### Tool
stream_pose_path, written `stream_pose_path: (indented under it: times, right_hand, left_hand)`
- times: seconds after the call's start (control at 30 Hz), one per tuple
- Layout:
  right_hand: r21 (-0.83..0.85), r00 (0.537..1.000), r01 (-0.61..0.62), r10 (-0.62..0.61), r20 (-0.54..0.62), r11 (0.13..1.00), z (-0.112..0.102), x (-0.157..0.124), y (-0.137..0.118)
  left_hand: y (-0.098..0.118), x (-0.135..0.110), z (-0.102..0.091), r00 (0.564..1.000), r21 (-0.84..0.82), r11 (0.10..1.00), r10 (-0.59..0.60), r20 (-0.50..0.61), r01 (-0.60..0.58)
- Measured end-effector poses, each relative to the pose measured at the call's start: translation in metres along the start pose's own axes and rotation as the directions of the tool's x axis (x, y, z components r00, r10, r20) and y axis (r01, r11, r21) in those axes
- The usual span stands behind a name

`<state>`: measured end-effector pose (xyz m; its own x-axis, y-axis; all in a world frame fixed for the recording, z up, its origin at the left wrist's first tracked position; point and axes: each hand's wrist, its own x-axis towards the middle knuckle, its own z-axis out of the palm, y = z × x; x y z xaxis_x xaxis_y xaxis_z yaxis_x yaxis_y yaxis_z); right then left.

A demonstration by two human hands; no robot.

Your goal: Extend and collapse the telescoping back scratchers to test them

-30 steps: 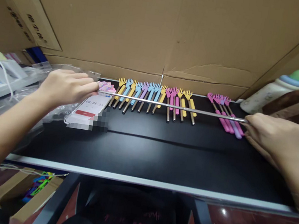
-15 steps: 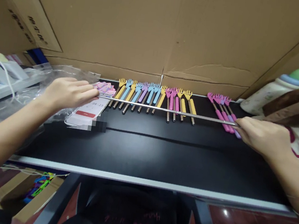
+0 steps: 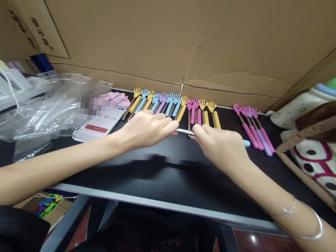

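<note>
Near the middle of the table, my left hand [image 3: 151, 128] and my right hand [image 3: 219, 145] are both closed on a telescopic back scratcher [image 3: 185, 131]. Only a short piece of its metal rod shows between them, and a light blue end sticks out past my right hand. My left hand hides the other end. Just behind my hands lies a row of back scratchers [image 3: 169, 103] with yellow, blue, purple and pink claws. Apart from these, a smaller group of pink and purple back scratchers [image 3: 256, 132] lies to the right.
A phone [image 3: 101, 123] showing a timer lies left of my hands, beside clear plastic bags [image 3: 53, 105] and pink packets [image 3: 118, 99]. White electrical devices [image 3: 7, 89] with cables are at far left. At right stand a bottle [image 3: 305, 103] and a cloth bag [image 3: 322, 160]. Cardboard [image 3: 132, 25] walls the back.
My hands have come together from far apart, and the long metal rod between them has shortened to a small piece. A light blue end now shows beyond my right hand.
</note>
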<state>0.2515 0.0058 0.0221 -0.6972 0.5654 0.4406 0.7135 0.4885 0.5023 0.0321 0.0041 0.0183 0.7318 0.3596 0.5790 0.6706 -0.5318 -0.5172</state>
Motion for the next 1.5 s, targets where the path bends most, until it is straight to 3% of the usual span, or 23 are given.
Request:
stream_pose_path:
  times: [0.13, 0.3, 0.4, 0.53, 0.63, 0.77, 0.97, 1.1, 1.23, 1.37, 1.5]
  right_hand:
    - [-0.010, 1.000, -0.007, 0.007, -0.014, 1.000, -0.006, -0.001, -0.002]
    - [-0.007, 1.000, 0.004, -0.004, 0.004, 1.000, 0.007, -0.004, 0.014]
    - [-0.059, 0.996, -0.060, 0.063, 0.067, 0.996, 0.020, -0.023, 0.052]
    - [-0.186, 0.971, -0.188, 0.211, 0.110, 0.964, 0.032, -0.072, 0.119]
    - [-0.261, 0.965, -0.196, 0.233, 0.121, 0.945, 0.036, -0.101, 0.149]
    - [-0.266, 0.964, -0.202, 0.239, 0.116, 0.943, 0.044, -0.109, 0.155]
    - [-0.167, 0.963, -0.218, 0.240, 0.120, 0.961, 0.060, -0.103, 0.159]
    - [-0.104, 0.970, -0.217, 0.227, 0.092, 0.971, 0.055, -0.083, 0.140]
    - [-0.047, 0.992, -0.107, 0.110, 0.055, 0.993, 0.038, -0.038, 0.075]
    - [-0.017, 0.998, -0.044, 0.043, -0.045, 0.999, 0.020, -0.003, 0.015]
    - [-0.039, 0.998, -0.015, 0.012, -0.068, 0.999, 0.013, 0.006, -0.002]
  left_hand:
    - [-0.001, -0.003, 0.000, 1.000, -0.032, 0.999, -0.023, 0.016, 0.024]
    - [-0.012, -0.006, -0.001, 0.999, -0.010, 1.000, 0.022, 0.029, -0.022]
    - [-0.042, -0.025, -0.004, 0.996, 0.035, 0.999, -0.007, 0.094, 0.004]
    - [-0.101, -0.071, -0.013, 0.979, 0.038, 0.992, -0.121, 0.164, 0.117]
    - [-0.123, -0.094, -0.021, 0.963, 0.049, 0.985, -0.173, 0.205, 0.166]
    - [-0.119, -0.098, -0.024, 0.963, 0.120, 0.982, -0.169, 0.211, 0.146]
    - [-0.113, -0.094, -0.018, 0.994, 0.244, 0.970, -0.036, 0.102, 0.010]
    - [-0.100, -0.077, -0.004, 0.997, 0.214, 0.977, -0.022, 0.076, 0.005]
    - [-0.057, -0.036, 0.011, 0.997, 0.091, 0.996, -0.017, 0.080, 0.009]
    - [-0.011, -0.001, 0.008, 1.000, -0.005, 1.000, -0.031, 0.001, 0.031]
    - [0.002, 0.004, 0.002, 0.998, -0.050, 0.997, -0.057, 0.030, 0.058]
